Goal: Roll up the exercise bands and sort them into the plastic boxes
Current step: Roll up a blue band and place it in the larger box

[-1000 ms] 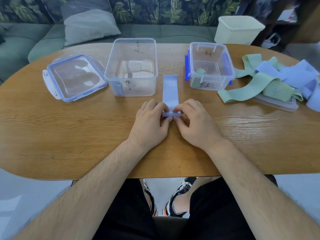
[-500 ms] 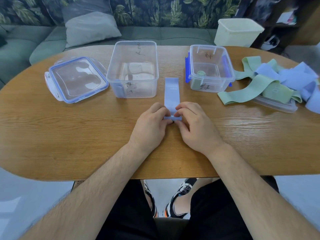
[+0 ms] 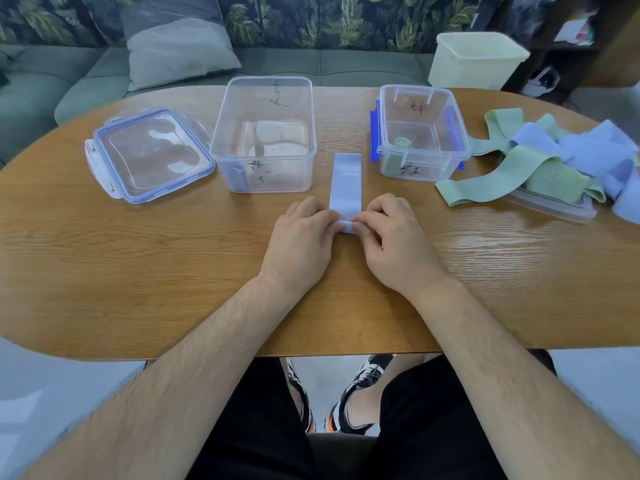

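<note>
A light blue exercise band (image 3: 346,183) lies flat on the wooden table (image 3: 138,258), pointing away from me. Its near end is rolled into a small coil between my hands. My left hand (image 3: 301,240) and my right hand (image 3: 391,240) pinch that coil from either side with their fingertips. Two clear plastic boxes stand behind the band. The larger box (image 3: 263,133) on the left holds a blue roll at its front left corner. The smaller box (image 3: 420,131) with blue clips holds a green roll.
A clear lid with a blue rim (image 3: 149,155) lies at the left. At the right, a heap of green and blue bands (image 3: 540,157) covers another lid (image 3: 554,207). A pale yellow tub (image 3: 476,60) stands beyond the table, and a sofa with a cushion (image 3: 180,50) is behind it.
The rolled end has grown slightly and moved a little away from me, so the flat part of the band is shorter. Both hands stayed on the roll.
</note>
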